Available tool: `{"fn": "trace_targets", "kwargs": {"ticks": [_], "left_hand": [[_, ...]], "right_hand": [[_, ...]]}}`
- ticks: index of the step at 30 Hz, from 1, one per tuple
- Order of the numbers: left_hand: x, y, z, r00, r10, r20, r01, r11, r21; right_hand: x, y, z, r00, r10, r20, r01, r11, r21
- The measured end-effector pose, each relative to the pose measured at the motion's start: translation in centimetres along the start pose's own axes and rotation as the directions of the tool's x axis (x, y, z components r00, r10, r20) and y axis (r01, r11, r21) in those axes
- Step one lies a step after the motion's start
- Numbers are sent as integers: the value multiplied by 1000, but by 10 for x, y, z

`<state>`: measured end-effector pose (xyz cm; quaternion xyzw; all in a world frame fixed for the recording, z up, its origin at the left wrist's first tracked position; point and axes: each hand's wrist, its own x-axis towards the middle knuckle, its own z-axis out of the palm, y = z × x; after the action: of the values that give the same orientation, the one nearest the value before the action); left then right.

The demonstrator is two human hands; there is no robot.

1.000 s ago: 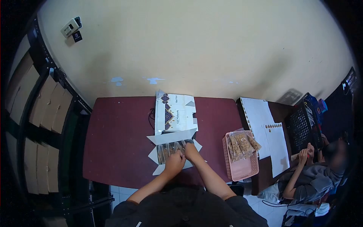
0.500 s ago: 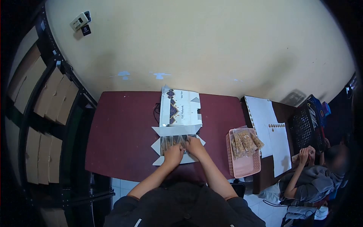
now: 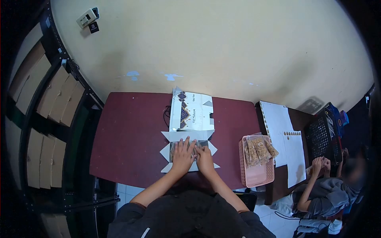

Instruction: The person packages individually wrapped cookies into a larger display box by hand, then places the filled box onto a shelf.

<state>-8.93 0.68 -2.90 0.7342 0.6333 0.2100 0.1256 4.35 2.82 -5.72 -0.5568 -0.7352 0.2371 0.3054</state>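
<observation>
An open white carton (image 3: pixel 190 136) with pointed flaps spread out lies near the front of the table. Inside it are clear plastic packs (image 3: pixel 203 143), partly covered by my hands. My left hand (image 3: pixel 182 158) lies over the packs with its fingers stretched out and spread. Beside it, my right hand (image 3: pixel 204 160) rests at the right part of the carton, its fingers curled and pressed together; what they grip, if anything, is hidden. The carton's printed lid (image 3: pixel 200 113), white with dark blue and gold patterns, lies folded back toward the wall.
A pink basket (image 3: pixel 256 181) holding bags of brown food (image 3: pixel 260 150) stands on the right of the maroon table (image 3: pixel 131 135). Farther right are white sheets (image 3: pixel 294 154), a black crate (image 3: pixel 321 133) and a seated person (image 3: pixel 329 194). Shelves with cardboard boxes (image 3: pixel 53 158) stand left.
My left hand has gone from curled fingers to spread fingers lying flat over the packs. My right hand has shifted slightly toward me. The view has moved a little.
</observation>
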Motion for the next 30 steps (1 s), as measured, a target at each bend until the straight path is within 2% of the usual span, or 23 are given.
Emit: {"fn": "trace_targets", "kwargs": {"ticks": [2, 7, 9, 11, 13, 14, 15, 16, 17, 19, 20, 21, 22, 23, 24, 25, 26, 27, 28, 29, 30], "left_hand": [[-8, -20, 24, 998, 33, 50, -37, 996, 75], [-11, -34, 34, 989, 93, 113, -96, 995, 17], [-9, -36, 35, 974, 158, 163, -175, 980, 92], [-6, -37, 33, 971, 142, 194, -154, 987, 49], [-2, -34, 26, 942, 103, 319, -124, 991, 45], [-2, -31, 23, 938, 94, 335, -120, 991, 58], [-2, -31, 24, 940, 88, 330, -114, 992, 60], [-5, -31, 28, 954, 107, 281, -134, 988, 79], [-8, -31, 32, 964, 128, 233, -154, 983, 97], [-15, -28, 37, 968, 160, 195, -188, 973, 136], [-18, -27, 42, 967, 170, 188, -198, 970, 142], [-21, -26, 44, 967, 178, 183, -206, 967, 149], [-23, -27, 44, 962, 206, 181, -232, 963, 140], [-24, -29, 45, 962, 201, 182, -228, 964, 139], [-23, -31, 44, 959, 229, 165, -256, 952, 166], [-25, -32, 43, 955, 256, 148, -282, 939, 195], [-28, -36, 45, 957, 249, 148, -275, 941, 195], [-29, -40, 45, 947, 268, 175, -291, 949, 122], [-28, -42, 46, 936, 291, 197, -306, 951, 49], [-32, -40, 48, 938, 289, 193, -304, 951, 51], [-36, -32, 40, 954, 247, 171, -274, 949, 157]], "right_hand": [[0, 1, -1, 999, -50, 9, 50, 997, -58], [1, 3, -11, 995, -49, 88, 60, 991, -122], [2, 7, -13, 986, -123, 113, 147, 961, -236], [3, 8, -20, 984, -133, 117, 161, 946, -283], [6, 0, -37, 992, -116, 55, 124, 974, -189], [6, 18, -36, 981, -184, -53, 171, 965, -197], [7, 29, -38, 980, -191, -50, 178, 964, -195], [7, 38, -41, 984, 1, -181, 15, 996, 88], [6, 48, -45, 943, 222, -247, -117, 918, 379], [5, 66, -59, 908, 371, -192, -302, 900, 314], [2, 85, -58, 900, 430, -68, -387, 862, 328], [-1, 81, -60, 899, 432, -69, -389, 861, 326], [-4, 77, -61, 852, 505, 140, -486, 661, 572], [-6, 72, -61, 789, 497, 360, -571, 378, 729], [-7, 72, -58, 799, 467, 377, -549, 314, 774], [-9, 72, -56, 796, 467, 385, -555, 313, 771], [-9, 73, -56, 828, 402, 390, -511, 257, 820], [-5, 67, -57, 860, 334, 386, -463, 195, 864], [-4, 59, -59, 848, 308, 431, -477, 90, 874], [-2, 52, -57, 849, 304, 431, -477, 92, 874], [-1, 45, -53, 851, 281, 443, -509, 234, 828]]}}
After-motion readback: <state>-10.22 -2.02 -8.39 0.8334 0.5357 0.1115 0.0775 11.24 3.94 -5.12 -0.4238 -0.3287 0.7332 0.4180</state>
